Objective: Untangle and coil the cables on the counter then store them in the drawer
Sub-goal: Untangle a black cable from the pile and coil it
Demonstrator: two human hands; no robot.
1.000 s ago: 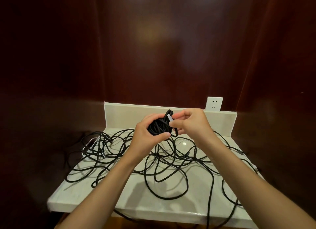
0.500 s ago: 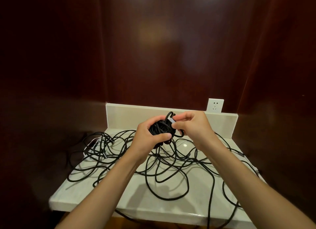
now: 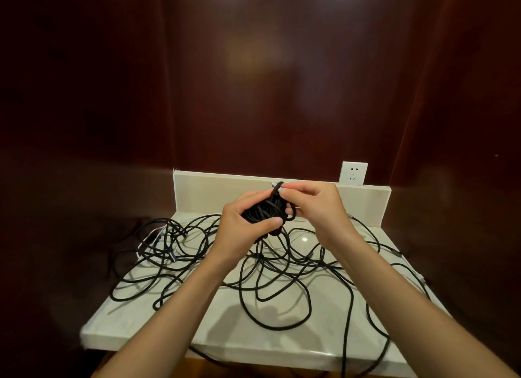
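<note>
A small bundle of coiled black cable (image 3: pixel 265 211) is held above the white counter (image 3: pixel 197 324). My left hand (image 3: pixel 244 225) grips the bundle from the left, thumb across its front. My right hand (image 3: pixel 313 205) pinches the cable's end at the top of the bundle, where a light plug tip shows. Long loops of loose black cable (image 3: pixel 282 279) lie tangled over the counter below both hands, some hanging over the front and right edges. No drawer is in view.
A low white backsplash (image 3: pixel 214 194) stands at the counter's rear, with a white wall socket (image 3: pixel 353 172) above its right end. Dark wooden walls close in on three sides. More cable with light plugs (image 3: pixel 158 236) is heaped at the counter's left edge.
My right hand has carried the cable end up over the top of the bundle. My left hand keeps its grip and has barely moved.
</note>
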